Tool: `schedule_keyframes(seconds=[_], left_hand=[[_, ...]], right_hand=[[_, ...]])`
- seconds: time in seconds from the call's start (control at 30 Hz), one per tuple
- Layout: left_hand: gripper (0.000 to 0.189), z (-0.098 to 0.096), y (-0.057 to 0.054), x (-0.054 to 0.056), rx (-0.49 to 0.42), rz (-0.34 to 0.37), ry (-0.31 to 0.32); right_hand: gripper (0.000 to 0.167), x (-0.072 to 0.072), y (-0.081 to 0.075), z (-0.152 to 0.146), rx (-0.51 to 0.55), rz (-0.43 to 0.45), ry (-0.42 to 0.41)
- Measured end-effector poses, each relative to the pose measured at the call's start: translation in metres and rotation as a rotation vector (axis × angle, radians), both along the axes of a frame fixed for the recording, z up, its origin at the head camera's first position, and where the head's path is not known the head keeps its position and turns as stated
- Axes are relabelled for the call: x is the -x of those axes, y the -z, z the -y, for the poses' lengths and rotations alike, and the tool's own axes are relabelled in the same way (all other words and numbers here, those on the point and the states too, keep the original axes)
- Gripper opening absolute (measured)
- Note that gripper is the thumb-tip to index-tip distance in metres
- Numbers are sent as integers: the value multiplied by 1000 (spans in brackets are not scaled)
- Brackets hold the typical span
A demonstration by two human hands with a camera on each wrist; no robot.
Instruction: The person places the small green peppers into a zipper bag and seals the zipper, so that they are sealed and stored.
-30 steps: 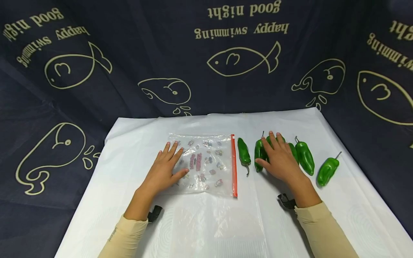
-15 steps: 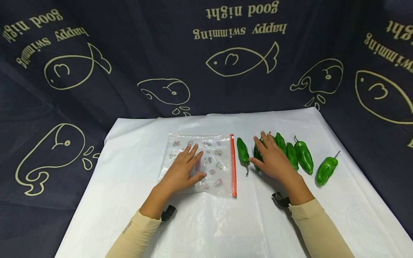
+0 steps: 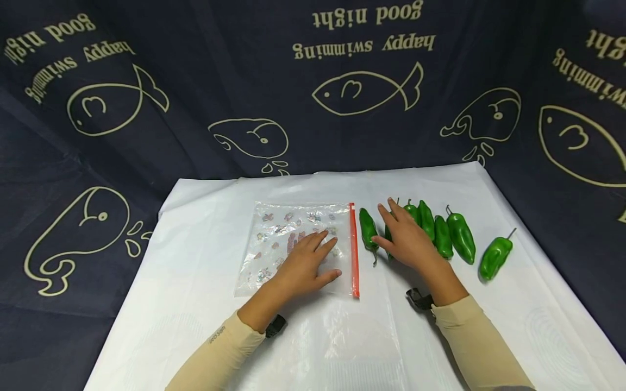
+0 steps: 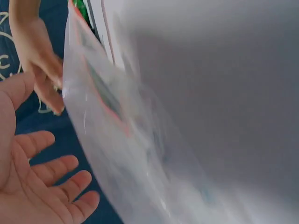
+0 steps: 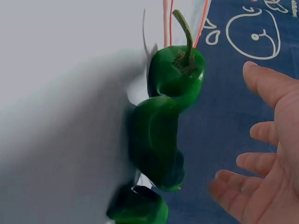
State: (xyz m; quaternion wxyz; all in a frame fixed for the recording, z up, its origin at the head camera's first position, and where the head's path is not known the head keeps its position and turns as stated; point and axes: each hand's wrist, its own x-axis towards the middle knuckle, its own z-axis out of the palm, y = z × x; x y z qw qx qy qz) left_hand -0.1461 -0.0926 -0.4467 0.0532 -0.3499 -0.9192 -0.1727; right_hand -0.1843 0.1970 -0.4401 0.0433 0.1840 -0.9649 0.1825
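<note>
A clear plastic zip bag (image 3: 266, 239) with small printed pictures lies flat, its red zip edge (image 3: 355, 250) facing right. My left hand (image 3: 304, 267) is over the bag's right part, fingers spread; the left wrist view shows a gap between that hand (image 4: 44, 182) and the bag (image 4: 100, 140). My right hand (image 3: 411, 239) hovers at the left end of several green peppers (image 3: 443, 237), partly hiding one. In the right wrist view the hand (image 5: 266, 163) stays apart from the peppers (image 5: 156, 140), its fingers loosely extended. Neither hand holds anything.
A white cloth covers the table (image 3: 195, 239), with a clear plastic sheet (image 3: 362, 336) at the front. One pepper (image 3: 496, 258) lies apart on the right. A dark blue curtain (image 3: 195, 152) with fish and whale drawings hangs behind and at the sides.
My left hand has moved right across the bag, from its left side toward the zip. My right hand has shifted slightly left, uncovering more peppers. Bag and peppers stay put.
</note>
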Motion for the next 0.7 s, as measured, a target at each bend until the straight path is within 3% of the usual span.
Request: schedule_keyframes(seconds=[0.23,0.4,0.7], left_hand=[[70,-27,2,-1,-19,47,-81],[72,-46,3,2,35,48,-165],[84,-76,7,6,202,-19,-275]], right_hand=[[84,5,0,5,18,7,7],[82,9,0,7,31,-4,4],[80,14,3,8,95,2,-4]])
